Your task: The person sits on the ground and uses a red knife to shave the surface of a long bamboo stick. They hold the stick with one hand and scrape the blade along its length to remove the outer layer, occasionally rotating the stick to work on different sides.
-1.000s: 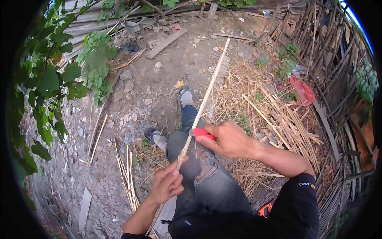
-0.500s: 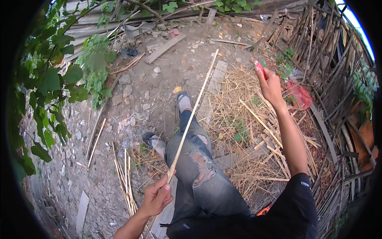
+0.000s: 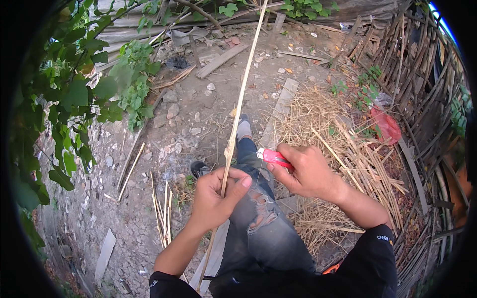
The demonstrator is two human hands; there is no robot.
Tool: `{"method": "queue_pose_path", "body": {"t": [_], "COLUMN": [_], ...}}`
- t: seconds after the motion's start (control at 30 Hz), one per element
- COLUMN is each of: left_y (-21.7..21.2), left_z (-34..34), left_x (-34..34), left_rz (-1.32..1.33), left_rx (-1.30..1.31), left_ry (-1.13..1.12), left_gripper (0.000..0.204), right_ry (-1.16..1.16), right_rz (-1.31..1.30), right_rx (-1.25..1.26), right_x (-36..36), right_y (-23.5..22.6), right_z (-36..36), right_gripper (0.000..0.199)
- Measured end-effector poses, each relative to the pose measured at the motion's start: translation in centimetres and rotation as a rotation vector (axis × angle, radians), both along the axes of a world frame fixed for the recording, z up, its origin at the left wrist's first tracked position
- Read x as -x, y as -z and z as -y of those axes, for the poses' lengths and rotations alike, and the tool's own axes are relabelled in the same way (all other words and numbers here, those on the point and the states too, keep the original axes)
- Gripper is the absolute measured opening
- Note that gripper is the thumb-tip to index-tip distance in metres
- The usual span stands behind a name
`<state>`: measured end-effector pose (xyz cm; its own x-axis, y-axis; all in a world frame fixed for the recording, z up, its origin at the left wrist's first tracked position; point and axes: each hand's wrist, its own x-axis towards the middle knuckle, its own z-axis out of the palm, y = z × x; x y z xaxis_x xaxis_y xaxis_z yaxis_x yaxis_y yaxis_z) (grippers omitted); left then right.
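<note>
Pale strip points to half past twelve, pinched in my left fingers; my right fingers clasp the red knife, apart at its three o'clock.

I'd tag this an outdoor yard: bare stony ground, stick fence down the right, leafy vines left, grey sheeting along the far edge. I also see scattered straw-like strips, loose board, crumpled red plastic.
</note>
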<state>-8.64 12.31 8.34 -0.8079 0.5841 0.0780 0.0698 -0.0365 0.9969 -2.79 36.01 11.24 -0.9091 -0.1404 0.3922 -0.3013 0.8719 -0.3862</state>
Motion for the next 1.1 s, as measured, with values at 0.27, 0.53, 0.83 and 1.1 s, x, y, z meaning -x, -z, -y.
{"method": "queue_pose_path", "body": {"t": [0.27,0.53,0.83,1.1], "left_y": [1.3,0.0,1.5,2.4], "left_z": [-1.5,-3.6,-4.1,-1.9], "left_x": [-0.1,-0.3,-2.4,-2.7], "left_rz": [-0.018,-0.244,-0.137,-0.120], "left_rx": [0.044,0.208,0.034,0.067], "left_ry": [0.037,0.057,0.073,0.070], "left_gripper": [0.018,0.037,0.049,0.046], "right_ry": [-0.006,0.396,0.173,0.031], "right_rz": [0.027,-0.097,0.049,0.117], "right_rx": [0.004,0.205,0.184,0.225], "right_x": [-0.3,-1.3,-3.5,-3.0], "right_y": [0.3,-1.1,-0.7,1.3], "right_z": [0.0,-5.4,-2.4,-0.6], "right_gripper": [0.032,0.032,0.034,0.039]}}
